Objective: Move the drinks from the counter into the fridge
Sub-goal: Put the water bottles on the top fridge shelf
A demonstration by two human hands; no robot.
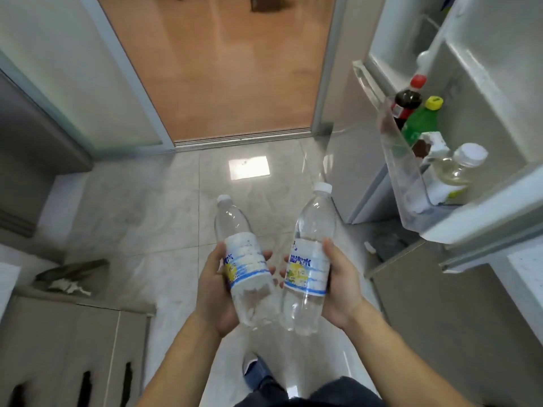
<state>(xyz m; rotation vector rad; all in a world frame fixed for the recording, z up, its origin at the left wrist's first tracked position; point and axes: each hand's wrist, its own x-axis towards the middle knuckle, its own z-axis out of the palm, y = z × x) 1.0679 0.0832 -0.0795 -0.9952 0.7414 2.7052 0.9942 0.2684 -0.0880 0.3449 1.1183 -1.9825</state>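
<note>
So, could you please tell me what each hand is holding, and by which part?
Each hand grips one clear water bottle around its labelled middle: left hand on left bottle, right hand on right bottle.

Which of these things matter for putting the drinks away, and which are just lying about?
Part of the job:
left hand holding a clear bottle
right hand holding a second clear bottle
open fridge door shelf

Just lying about:
dustpan on the floor
cardboard box

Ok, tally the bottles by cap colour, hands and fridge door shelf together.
White cap: 3, one in the left hand, one in the right hand, one on the door shelf.
Red cap: 1.
Yellow cap: 1.
Total: 5.
</note>
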